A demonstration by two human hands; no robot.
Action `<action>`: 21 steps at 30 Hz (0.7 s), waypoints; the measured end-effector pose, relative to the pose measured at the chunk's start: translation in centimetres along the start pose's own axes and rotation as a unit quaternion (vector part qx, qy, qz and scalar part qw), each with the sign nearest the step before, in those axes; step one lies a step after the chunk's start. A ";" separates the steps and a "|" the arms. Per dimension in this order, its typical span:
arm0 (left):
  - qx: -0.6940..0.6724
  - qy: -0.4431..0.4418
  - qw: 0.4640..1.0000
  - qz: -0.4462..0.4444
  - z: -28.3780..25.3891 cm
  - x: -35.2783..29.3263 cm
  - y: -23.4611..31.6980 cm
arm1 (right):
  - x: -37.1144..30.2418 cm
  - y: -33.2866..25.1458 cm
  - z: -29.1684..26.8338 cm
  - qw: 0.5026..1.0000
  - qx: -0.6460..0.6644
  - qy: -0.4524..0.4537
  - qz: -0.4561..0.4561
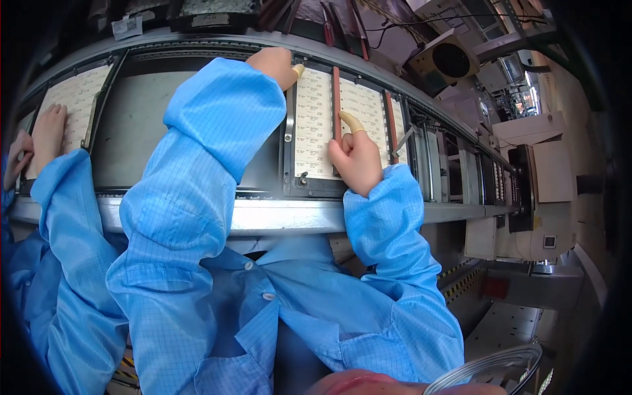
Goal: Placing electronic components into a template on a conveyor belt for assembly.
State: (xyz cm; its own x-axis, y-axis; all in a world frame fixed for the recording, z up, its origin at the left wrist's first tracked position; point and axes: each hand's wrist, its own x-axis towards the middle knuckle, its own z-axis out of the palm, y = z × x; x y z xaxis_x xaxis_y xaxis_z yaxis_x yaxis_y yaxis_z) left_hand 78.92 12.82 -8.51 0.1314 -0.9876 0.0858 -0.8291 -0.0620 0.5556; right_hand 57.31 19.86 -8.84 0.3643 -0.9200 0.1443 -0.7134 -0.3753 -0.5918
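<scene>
In front of me a dark carrier frame (288, 158) lies on the conveyor line, holding pale panels (314, 125) printed in repeating rows. Reddish-brown strips (336, 89) run lengthwise over the panels. My left hand (271, 64) is at the frame's far left corner, its thumb in a yellowish finger cot; the other fingers are hidden. My right hand (362, 158) rests over the middle of the frame. Its index finger, also in a finger cot, stretches onto the left strip, and the thumb lies apart from it, lower beside that strip.
A co-worker's hands (49, 135) touch another carrier with a pale panel (82, 99) at the left. The metal rail (289, 216) runs along the near side. Dark bins (210, 14) stand beyond the line. A black-and-tan box-shaped device (447, 59) is at the far right.
</scene>
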 end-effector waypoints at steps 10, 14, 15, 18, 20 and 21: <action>0.017 0.024 0.998 0.048 0.0 -0.5 1.9 | 0.1 -0.9 -0.5 0.998 -0.004 -0.030 0.059; -0.008 0.052 0.990 0.131 1.2 -0.6 3.7 | 0.2 -0.8 -0.6 0.997 -0.007 -0.032 0.066; -0.027 0.018 0.985 0.168 1.5 -0.5 4.2 | 0.2 -0.6 -0.6 0.997 -0.010 -0.034 0.068; -0.020 -0.035 0.976 0.216 2.5 -0.6 5.5 | 0.2 -0.2 -0.3 0.998 -0.016 -0.019 0.053; 0.033 -0.075 0.968 0.238 2.9 -0.9 6.3 | 0.3 -0.3 -0.4 0.998 -0.011 -0.027 0.061; 0.030 -0.095 0.971 0.217 2.7 -0.9 6.5 | 0.3 -0.3 -0.4 0.997 -0.015 -0.031 0.063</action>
State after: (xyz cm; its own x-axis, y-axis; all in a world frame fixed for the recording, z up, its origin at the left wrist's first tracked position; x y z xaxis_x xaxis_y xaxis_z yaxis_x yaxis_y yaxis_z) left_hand 72.00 12.88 -7.19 -0.3344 -0.9314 0.1440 -0.8156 0.3626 0.4509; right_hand 57.45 19.65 -8.31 0.3069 -0.9515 0.0206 -0.7733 -0.2619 -0.5774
